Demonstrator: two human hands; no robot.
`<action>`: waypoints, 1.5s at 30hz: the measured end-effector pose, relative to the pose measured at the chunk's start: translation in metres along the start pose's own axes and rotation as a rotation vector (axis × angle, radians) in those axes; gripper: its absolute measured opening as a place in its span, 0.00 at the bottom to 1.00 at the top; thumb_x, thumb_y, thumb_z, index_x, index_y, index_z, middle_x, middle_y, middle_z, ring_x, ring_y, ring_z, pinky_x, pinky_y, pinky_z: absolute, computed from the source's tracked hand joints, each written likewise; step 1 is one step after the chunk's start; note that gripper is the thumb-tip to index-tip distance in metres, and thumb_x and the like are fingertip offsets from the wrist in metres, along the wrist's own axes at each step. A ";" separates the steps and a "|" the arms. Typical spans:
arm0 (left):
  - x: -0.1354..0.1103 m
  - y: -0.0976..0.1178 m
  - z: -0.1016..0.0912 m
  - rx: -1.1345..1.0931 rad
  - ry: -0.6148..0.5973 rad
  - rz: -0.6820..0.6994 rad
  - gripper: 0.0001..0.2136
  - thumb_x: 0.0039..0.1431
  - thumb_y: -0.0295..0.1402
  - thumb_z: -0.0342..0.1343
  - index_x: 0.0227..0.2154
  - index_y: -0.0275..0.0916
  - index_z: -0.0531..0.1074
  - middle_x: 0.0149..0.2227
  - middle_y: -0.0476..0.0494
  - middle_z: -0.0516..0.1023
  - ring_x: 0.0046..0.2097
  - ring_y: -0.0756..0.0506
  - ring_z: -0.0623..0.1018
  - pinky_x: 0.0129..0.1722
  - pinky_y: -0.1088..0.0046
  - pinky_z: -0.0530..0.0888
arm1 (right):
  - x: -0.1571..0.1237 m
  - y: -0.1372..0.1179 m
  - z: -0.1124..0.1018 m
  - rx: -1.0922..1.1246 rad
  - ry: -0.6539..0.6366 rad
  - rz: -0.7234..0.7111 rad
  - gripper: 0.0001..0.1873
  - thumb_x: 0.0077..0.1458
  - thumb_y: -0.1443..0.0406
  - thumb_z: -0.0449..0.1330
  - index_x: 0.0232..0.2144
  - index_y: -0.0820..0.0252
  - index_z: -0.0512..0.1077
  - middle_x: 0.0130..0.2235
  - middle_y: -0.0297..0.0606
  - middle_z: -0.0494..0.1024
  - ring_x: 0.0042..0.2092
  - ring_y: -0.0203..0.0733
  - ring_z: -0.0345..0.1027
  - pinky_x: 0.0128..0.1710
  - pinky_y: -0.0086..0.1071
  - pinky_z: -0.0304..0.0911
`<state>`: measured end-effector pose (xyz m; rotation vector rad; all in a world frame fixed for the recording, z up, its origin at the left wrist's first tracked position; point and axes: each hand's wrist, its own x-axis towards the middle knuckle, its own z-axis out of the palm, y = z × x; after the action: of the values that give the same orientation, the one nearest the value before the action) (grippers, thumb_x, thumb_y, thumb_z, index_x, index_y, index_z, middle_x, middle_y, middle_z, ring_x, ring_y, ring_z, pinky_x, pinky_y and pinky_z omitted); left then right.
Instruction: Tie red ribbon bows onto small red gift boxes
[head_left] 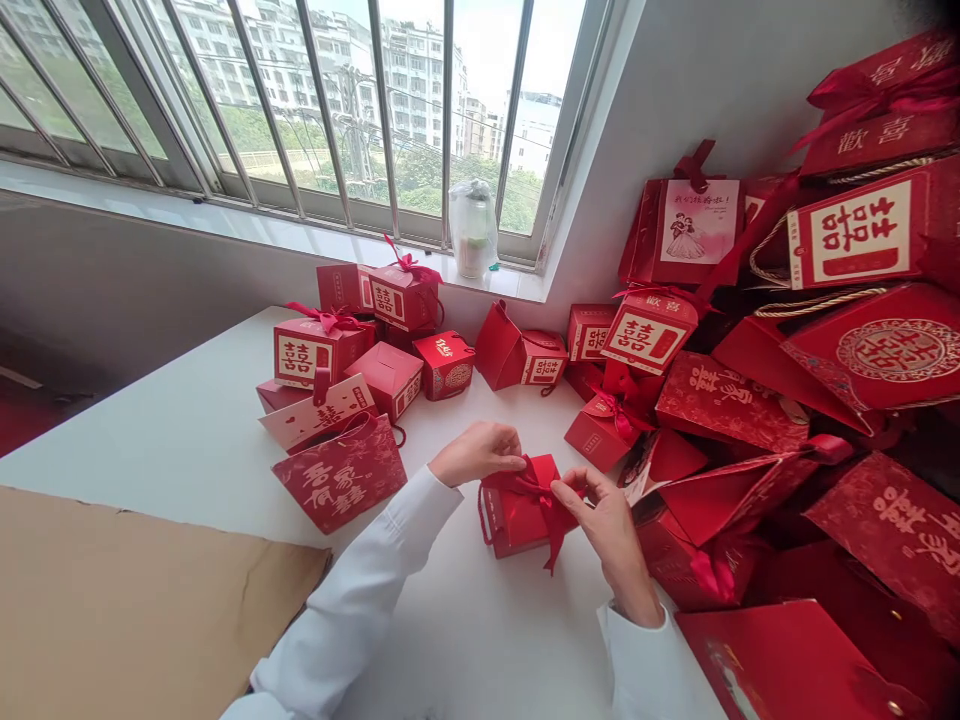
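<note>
In front of me a small red gift box (pixel 517 525) rests on the white table (pixel 465 630). A red ribbon (pixel 534 487) is tied in a bow across its top, with one tail hanging over the front. My left hand (pixel 478 455) pinches the bow's left side between thumb and fingers. At its right side, my right hand (pixel 606 525) has thumb and forefinger closed on the ribbon. A red cord handle (pixel 483 515) loops at the box's left side.
Several red boxes (pixel 304 352) stand at the back left, near a red bag (pixel 345 475). A large heap of red boxes and bags (pixel 731 400) fills the right. Brown cardboard (pixel 150 600) lies front left. A plastic-covered jar (pixel 472 235) stands on the sill of the barred window.
</note>
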<state>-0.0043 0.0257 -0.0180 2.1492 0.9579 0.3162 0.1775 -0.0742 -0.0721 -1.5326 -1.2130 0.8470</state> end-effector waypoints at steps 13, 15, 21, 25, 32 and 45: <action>0.004 0.009 0.008 -0.129 0.091 0.109 0.07 0.56 0.35 0.51 0.30 0.37 0.70 0.29 0.50 0.74 0.32 0.51 0.71 0.30 0.79 0.67 | 0.002 -0.016 0.009 -0.129 0.025 -0.116 0.16 0.51 0.53 0.59 0.34 0.58 0.77 0.36 0.40 0.76 0.36 0.43 0.68 0.36 0.33 0.64; 0.005 0.010 0.011 -0.141 0.097 0.127 0.07 0.57 0.34 0.50 0.31 0.37 0.70 0.29 0.50 0.74 0.32 0.51 0.71 0.31 0.79 0.67 | 0.006 -0.018 0.011 -0.143 0.021 -0.125 0.17 0.50 0.54 0.60 0.35 0.59 0.77 0.36 0.40 0.76 0.36 0.43 0.68 0.36 0.33 0.64; 0.001 0.012 0.011 -0.099 0.123 0.098 0.07 0.57 0.36 0.51 0.33 0.37 0.69 0.26 0.51 0.72 0.30 0.51 0.70 0.29 0.79 0.65 | 0.017 -0.024 0.013 -0.161 -0.059 -0.110 0.15 0.50 0.55 0.60 0.28 0.60 0.78 0.26 0.35 0.75 0.29 0.38 0.65 0.30 0.28 0.60; -0.009 0.014 0.002 0.057 0.060 0.054 0.08 0.54 0.37 0.56 0.29 0.37 0.70 0.23 0.53 0.69 0.27 0.52 0.67 0.25 0.79 0.61 | 0.019 -0.023 0.009 -0.124 -0.088 -0.045 0.16 0.49 0.55 0.60 0.30 0.62 0.78 0.25 0.34 0.75 0.29 0.38 0.66 0.29 0.28 0.60; -0.015 0.020 -0.001 0.202 -0.043 -0.052 0.03 0.48 0.28 0.59 0.22 0.37 0.72 0.22 0.51 0.70 0.24 0.52 0.67 0.22 0.79 0.59 | 0.019 -0.021 0.010 -0.135 -0.042 -0.028 0.16 0.47 0.54 0.61 0.26 0.63 0.78 0.23 0.33 0.74 0.27 0.38 0.65 0.28 0.28 0.58; -0.029 0.036 -0.003 0.172 -0.122 -0.126 0.05 0.44 0.27 0.61 0.20 0.38 0.70 0.19 0.53 0.73 0.21 0.52 0.69 0.19 0.78 0.57 | 0.013 -0.025 0.016 -0.247 -0.016 -0.115 0.15 0.52 0.54 0.57 0.24 0.58 0.71 0.23 0.30 0.73 0.26 0.36 0.63 0.28 0.27 0.55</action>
<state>-0.0066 -0.0094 0.0117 2.2211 1.0766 0.0415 0.1589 -0.0570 -0.0522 -1.6358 -1.4453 0.6530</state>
